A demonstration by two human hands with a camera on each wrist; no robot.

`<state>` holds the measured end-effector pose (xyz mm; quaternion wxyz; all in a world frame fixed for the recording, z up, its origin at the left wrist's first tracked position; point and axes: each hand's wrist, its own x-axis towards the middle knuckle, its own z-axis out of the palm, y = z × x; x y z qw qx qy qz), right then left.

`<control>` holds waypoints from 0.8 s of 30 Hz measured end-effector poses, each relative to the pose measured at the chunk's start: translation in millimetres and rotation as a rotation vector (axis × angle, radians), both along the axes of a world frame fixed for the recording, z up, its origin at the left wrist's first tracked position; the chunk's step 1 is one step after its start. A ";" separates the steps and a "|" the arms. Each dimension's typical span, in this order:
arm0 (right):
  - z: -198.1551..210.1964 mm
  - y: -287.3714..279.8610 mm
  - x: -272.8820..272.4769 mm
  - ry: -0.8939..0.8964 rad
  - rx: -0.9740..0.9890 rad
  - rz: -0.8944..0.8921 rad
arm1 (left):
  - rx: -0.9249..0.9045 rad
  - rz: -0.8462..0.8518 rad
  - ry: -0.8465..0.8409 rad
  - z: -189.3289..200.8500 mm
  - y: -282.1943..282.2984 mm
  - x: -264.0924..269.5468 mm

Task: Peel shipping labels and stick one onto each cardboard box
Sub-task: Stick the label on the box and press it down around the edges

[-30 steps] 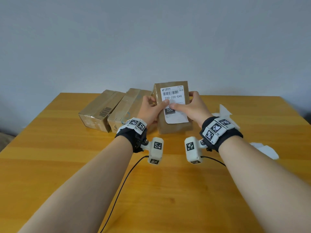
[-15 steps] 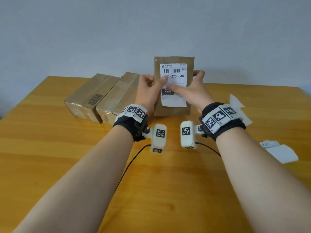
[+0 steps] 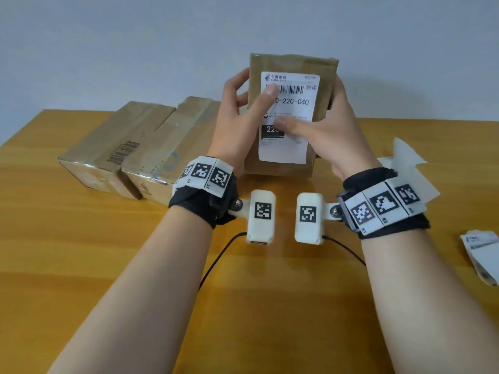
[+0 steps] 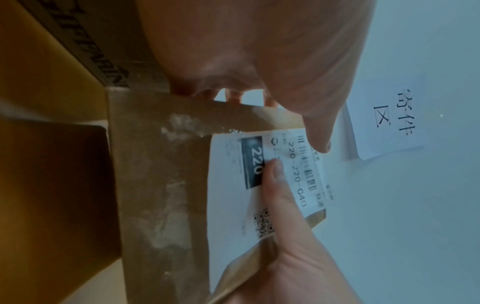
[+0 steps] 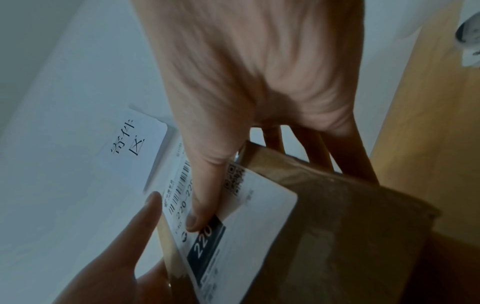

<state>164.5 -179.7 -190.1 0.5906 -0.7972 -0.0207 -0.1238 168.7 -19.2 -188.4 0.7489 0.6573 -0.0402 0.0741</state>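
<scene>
Both of your hands held the cardboard box (image 3: 293,64) upright above the table (image 3: 81,238). Your left hand (image 3: 237,122) curled its fingers round the box's left edge while its thumb pressed the top-left of the shipping label (image 3: 289,117), near the barcode. Your right hand (image 3: 324,128) gripped the right edge the same way, its thumb flat on the label's middle beside the dark "220" block.

As I judged it, the risk lay in the lower part of the label, which neither thumb had reached: left unrubbed, it could lift or trap a bubble. Sliding a thumb sideways before the adhesive took could also wrinkle the paper. With the box held in the air by its edges only, hard thumb pressure might have tipped it out of your grip. Two more boxes (image 3: 129,147) lay on the table at your left, and I could see no label on their visible faces; spare labels (image 3: 483,252) sat at your right.
</scene>
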 end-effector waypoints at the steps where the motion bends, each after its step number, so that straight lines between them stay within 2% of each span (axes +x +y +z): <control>1: -1.0 -0.6 2.4 -0.005 -0.007 -0.002 | -0.003 0.003 -0.004 -2.5 -1.5 2.5; 11: -0.9 -6.6 7.5 -0.037 -0.043 0.002 | -0.018 0.072 -0.058 -11.6 -9.9 13.5; 20: 1.7 -8.2 5.8 -0.063 -0.043 0.027 | -0.063 -0.039 0.000 -6.9 -10.8 6.0; 24: 4.6 -4.6 4.5 -0.075 -0.067 0.035 | -0.074 -0.019 -0.006 -8.3 -12.3 1.5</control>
